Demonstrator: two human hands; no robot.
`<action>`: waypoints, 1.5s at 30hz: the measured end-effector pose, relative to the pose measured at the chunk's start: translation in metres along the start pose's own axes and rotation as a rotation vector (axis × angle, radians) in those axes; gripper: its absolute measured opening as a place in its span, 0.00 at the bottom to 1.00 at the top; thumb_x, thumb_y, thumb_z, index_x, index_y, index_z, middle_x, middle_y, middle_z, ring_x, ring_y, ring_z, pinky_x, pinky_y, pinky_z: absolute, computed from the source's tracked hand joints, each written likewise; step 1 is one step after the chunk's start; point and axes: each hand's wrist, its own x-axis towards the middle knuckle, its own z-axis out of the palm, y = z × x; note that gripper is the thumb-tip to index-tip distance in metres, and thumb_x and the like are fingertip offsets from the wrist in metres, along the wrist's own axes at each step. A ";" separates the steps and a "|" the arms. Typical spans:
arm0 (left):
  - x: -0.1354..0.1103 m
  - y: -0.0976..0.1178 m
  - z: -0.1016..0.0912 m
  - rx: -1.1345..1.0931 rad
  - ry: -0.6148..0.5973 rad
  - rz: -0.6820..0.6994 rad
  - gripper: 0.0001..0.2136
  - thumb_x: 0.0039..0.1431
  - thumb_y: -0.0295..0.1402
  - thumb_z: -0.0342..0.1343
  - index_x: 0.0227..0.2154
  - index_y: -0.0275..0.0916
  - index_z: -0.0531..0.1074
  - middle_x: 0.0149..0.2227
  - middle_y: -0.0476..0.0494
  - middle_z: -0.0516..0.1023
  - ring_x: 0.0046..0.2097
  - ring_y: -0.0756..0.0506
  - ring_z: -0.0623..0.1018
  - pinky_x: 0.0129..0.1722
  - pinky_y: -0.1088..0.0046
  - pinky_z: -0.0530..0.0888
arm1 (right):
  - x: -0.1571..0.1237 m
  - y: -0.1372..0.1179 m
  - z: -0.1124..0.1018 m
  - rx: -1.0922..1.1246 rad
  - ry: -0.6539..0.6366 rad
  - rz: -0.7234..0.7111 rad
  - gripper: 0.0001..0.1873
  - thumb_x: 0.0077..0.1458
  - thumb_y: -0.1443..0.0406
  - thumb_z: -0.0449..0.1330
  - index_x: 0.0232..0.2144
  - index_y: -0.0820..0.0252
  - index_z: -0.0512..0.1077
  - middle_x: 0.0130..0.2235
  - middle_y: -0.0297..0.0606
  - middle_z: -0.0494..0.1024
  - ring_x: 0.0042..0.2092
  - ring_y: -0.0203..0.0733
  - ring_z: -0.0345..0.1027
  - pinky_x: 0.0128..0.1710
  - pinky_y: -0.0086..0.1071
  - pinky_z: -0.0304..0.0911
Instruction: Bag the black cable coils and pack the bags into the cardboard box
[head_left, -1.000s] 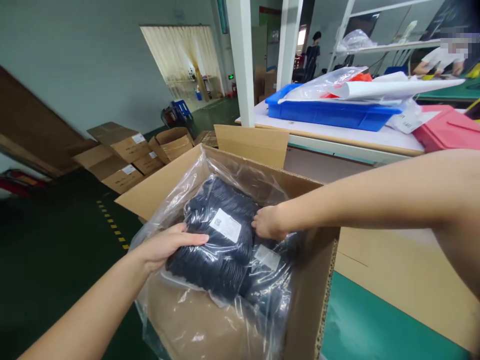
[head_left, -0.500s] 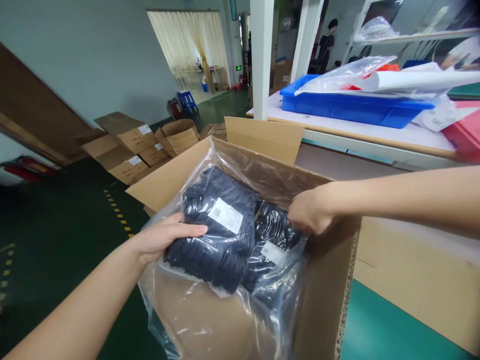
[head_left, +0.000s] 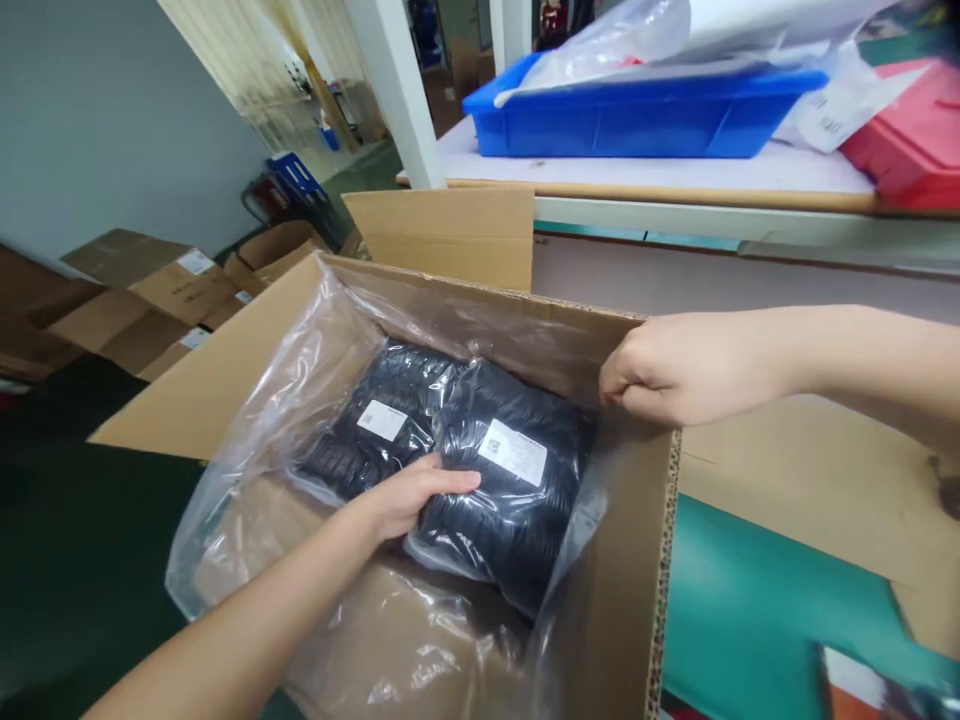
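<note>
An open cardboard box (head_left: 225,370) lined with a clear plastic bag (head_left: 300,380) stands in front of me. Inside lie two clear packs of dark coiled goods, each with a white label. My left hand (head_left: 405,500) grips the near edge of the right pack (head_left: 510,500). The left pack (head_left: 375,420) lies beside it, deeper in the box. My right hand (head_left: 682,365) is closed on the liner at the box's far right rim.
A table behind the box carries a blue tray (head_left: 637,110) with plastic sheets and a red bin (head_left: 907,140). Several closed cartons (head_left: 150,290) sit on the dark floor at left. A white post (head_left: 397,90) rises behind the box flap. Green floor (head_left: 750,610) lies right.
My left hand has carried its pack rightward and lowered it beside the other pack. My right hand left the packs and moved up to the box rim. My view dropped closer.
</note>
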 end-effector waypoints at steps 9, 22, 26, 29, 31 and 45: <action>0.020 -0.040 -0.014 0.058 -0.056 -0.211 0.21 0.43 0.32 0.70 0.42 0.35 0.76 0.41 0.35 0.82 0.41 0.39 0.82 0.45 0.62 0.77 | 0.007 -0.009 0.002 -0.107 -0.122 -0.055 0.12 0.51 0.62 0.57 0.18 0.57 0.67 0.19 0.32 0.69 0.22 0.36 0.59 0.26 0.32 0.47; 0.009 -0.040 -0.021 0.666 0.439 -0.011 0.34 0.33 0.49 0.70 0.45 0.35 0.75 0.44 0.31 0.80 0.49 0.30 0.77 0.49 0.61 0.71 | 0.007 -0.006 0.007 -0.014 -0.097 -0.029 0.15 0.52 0.57 0.60 0.18 0.56 0.69 0.19 0.32 0.71 0.23 0.36 0.63 0.28 0.34 0.48; -0.013 -0.010 -0.004 1.043 0.553 0.275 0.42 0.42 0.51 0.66 0.59 0.34 0.64 0.54 0.26 0.72 0.61 0.26 0.64 0.61 0.53 0.55 | 0.009 -0.007 0.007 -0.059 -0.121 -0.055 0.13 0.53 0.59 0.59 0.19 0.57 0.71 0.20 0.33 0.73 0.23 0.36 0.62 0.28 0.34 0.48; -0.003 0.007 0.026 1.343 0.392 0.720 0.34 0.57 0.48 0.55 0.63 0.38 0.57 0.68 0.36 0.50 0.68 0.32 0.47 0.65 0.52 0.37 | 0.010 -0.008 0.007 -0.056 -0.119 -0.021 0.14 0.52 0.58 0.60 0.19 0.57 0.71 0.20 0.34 0.73 0.22 0.35 0.63 0.27 0.34 0.48; 0.019 0.001 0.045 1.509 0.252 0.878 0.35 0.58 0.49 0.52 0.65 0.40 0.53 0.69 0.38 0.42 0.69 0.31 0.40 0.63 0.47 0.30 | 0.010 -0.008 0.007 -0.061 -0.128 -0.019 0.15 0.53 0.56 0.59 0.19 0.57 0.71 0.19 0.34 0.73 0.23 0.35 0.63 0.27 0.34 0.48; 0.055 -0.041 0.047 1.759 0.111 0.889 0.37 0.61 0.51 0.46 0.67 0.38 0.43 0.69 0.34 0.40 0.69 0.34 0.40 0.64 0.44 0.38 | 0.003 -0.002 0.014 -0.199 0.106 -0.272 0.17 0.55 0.59 0.52 0.17 0.54 0.64 0.15 0.31 0.64 0.17 0.37 0.55 0.20 0.33 0.44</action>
